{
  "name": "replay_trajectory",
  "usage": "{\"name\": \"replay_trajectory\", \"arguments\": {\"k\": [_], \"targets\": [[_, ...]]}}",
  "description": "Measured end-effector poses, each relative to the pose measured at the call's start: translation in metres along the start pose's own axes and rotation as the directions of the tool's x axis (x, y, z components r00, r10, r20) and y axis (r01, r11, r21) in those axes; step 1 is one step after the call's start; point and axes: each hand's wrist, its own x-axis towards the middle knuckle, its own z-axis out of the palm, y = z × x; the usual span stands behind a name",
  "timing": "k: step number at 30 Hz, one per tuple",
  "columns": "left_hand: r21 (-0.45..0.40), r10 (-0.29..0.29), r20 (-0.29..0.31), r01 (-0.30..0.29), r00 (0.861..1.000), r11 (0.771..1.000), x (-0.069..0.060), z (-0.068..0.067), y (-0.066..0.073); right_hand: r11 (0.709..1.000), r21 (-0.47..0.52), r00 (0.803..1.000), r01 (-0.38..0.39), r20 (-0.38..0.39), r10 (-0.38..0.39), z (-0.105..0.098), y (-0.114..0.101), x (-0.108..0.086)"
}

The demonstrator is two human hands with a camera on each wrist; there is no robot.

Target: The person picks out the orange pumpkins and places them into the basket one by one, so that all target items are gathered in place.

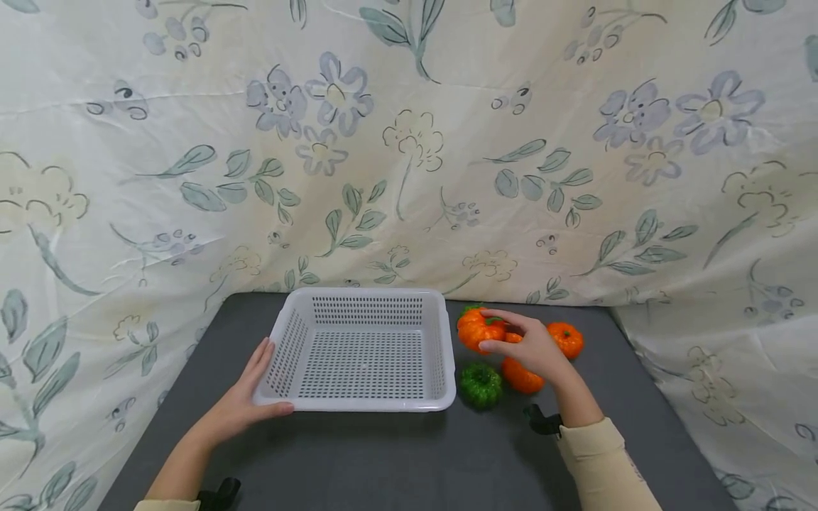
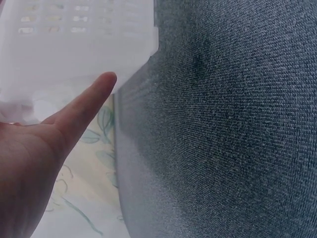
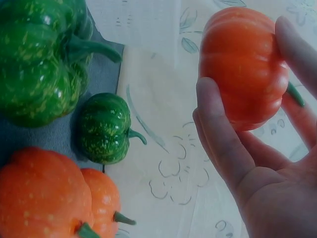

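Note:
My right hand (image 1: 527, 345) holds a small orange toy pumpkin (image 1: 479, 329) with a green stem between thumb and fingers. In the right wrist view this pumpkin (image 3: 242, 64) is raised off the table. A white perforated plastic basket (image 1: 364, 405) stands to the left of it, with nothing inside. My left hand (image 1: 239, 401) rests against the basket's left front corner. Its thumb (image 2: 94, 96) lies straight along the outer wall in the left wrist view, where the other fingers are hidden.
Near the right hand lie a green pumpkin (image 1: 481, 387), an orange pumpkin (image 1: 524, 377) and another orange one (image 1: 566, 341). A smaller green pumpkin (image 3: 105, 128) shows farther back. The dark grey table (image 1: 358, 461) ends at a flowered cloth (image 1: 409, 177).

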Motion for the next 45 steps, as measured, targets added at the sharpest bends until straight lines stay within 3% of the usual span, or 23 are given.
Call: {"name": "replay_trajectory", "arguments": {"k": [11, 27, 45], "targets": [[0.01, 0.024, -0.007, -0.024, 1.0, 1.0, 0.007, 0.0, 0.002, 1.0, 0.022, 1.0, 0.0, 0.016, 0.0, 0.005, 0.0, 0.016], [0.012, -0.01, -0.018, 0.01, 1.0, 1.0, 0.009, 0.007, 0.001, 0.995, 0.098, 0.997, 0.022, 0.07, -0.029, 0.023, -0.011, 0.039], [0.004, -0.006, -0.024, 0.006, 1.0, 1.0, 0.007, 0.008, 0.002, 0.998, 0.035, 0.993, 0.053, 0.104, -0.056, 0.045, -0.029, 0.058]]}}
